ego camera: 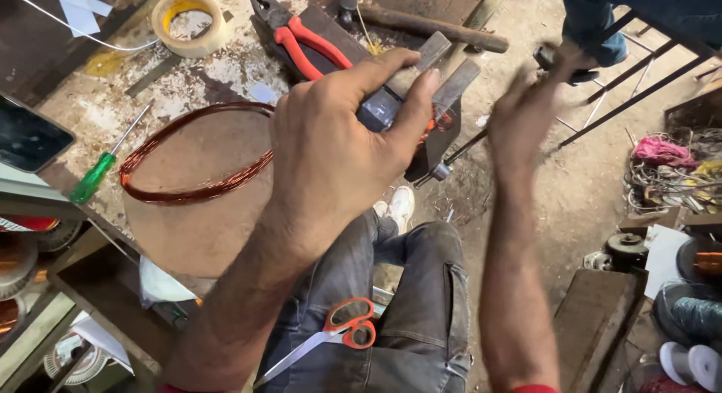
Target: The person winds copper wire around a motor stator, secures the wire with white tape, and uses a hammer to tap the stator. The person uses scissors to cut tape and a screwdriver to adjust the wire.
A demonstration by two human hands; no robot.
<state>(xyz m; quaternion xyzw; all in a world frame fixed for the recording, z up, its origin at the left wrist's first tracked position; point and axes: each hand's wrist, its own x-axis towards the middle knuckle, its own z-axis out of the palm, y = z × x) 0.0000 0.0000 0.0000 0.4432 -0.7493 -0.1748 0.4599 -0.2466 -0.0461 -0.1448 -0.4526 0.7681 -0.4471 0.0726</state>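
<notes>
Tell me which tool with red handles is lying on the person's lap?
The scissors with orange-red handles lie on the lap, blades pointing lower left. The other red-handled tool, the pliers, lies up on the workbench beyond the left hand.

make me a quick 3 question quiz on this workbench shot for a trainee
1. True or false: the left hand grips the winding former at the bench edge.
2. Where do the scissors lie? A) on the bench B) on the person's lap C) on the floor
3. Which thing lies nearest the copper wire coil: the green screwdriver, the tape roll or the red pliers?

Key: 1 true; 2 B; 3 the green screwdriver. The right hand is blurred on a dark handle, so no question rests on it.
</notes>
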